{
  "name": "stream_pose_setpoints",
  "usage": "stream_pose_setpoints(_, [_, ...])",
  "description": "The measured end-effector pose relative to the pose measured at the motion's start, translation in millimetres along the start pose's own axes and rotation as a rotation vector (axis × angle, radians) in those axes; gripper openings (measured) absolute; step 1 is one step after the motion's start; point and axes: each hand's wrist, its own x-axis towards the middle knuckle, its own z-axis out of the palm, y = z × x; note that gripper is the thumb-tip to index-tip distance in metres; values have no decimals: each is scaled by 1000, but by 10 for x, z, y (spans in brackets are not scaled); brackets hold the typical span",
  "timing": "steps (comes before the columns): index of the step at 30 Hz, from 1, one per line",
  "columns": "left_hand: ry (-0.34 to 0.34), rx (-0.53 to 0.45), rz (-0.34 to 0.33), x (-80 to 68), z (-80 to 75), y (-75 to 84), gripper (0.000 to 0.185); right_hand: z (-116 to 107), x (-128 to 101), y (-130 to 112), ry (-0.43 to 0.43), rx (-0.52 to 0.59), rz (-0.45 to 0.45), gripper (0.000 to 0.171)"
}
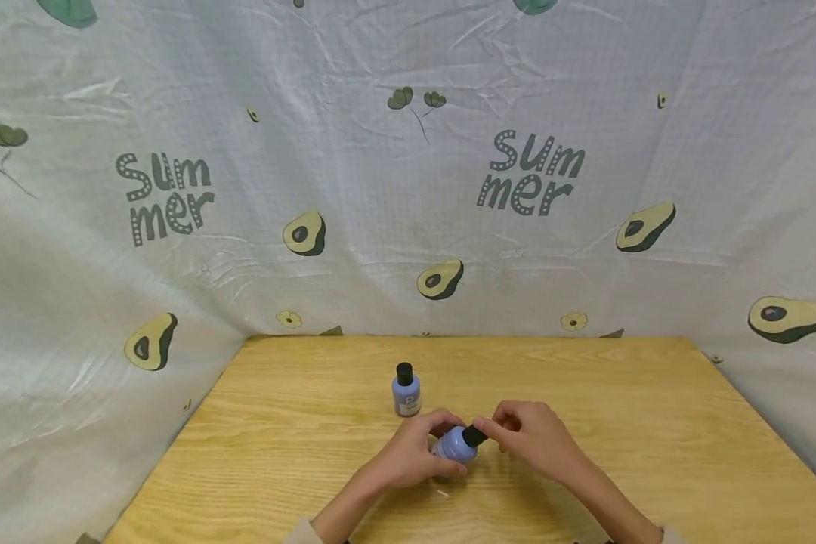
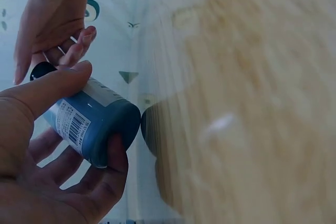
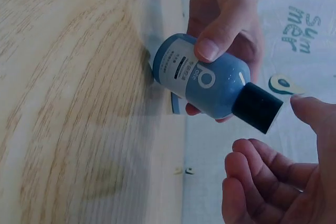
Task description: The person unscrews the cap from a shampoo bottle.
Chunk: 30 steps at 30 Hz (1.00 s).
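Left hand is gripping a tilted blue bottle near the table's front middle, while the right hand's curled fingers are sitting at its black cap, though an actual grip isn't clear. Another blue bottle is standing just behind, nothing blocking it.

Second blue bottle upright on wooden table; avocado-print sheet behind.
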Motion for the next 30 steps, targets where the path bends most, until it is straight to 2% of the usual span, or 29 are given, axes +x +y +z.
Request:
stream_pose_setpoints(10, [36,-3,-12,-7,45,-37,50,7,49,-76,-76,-44,-32,54])
stream_pose_setpoints(21, [24,-97,-10,-18,96,-62,53,6,75,-83,-85,-68,3,53])
stream_pose_setpoints(27, [6,-102,-12,-16,109,-80,53,-14,92,-85,-98,-85,-17,52])
stream_pose_setpoints(30, [2,-93,8,-6,101,-87,49,-27,111,-81,-105,-93,-30,52])
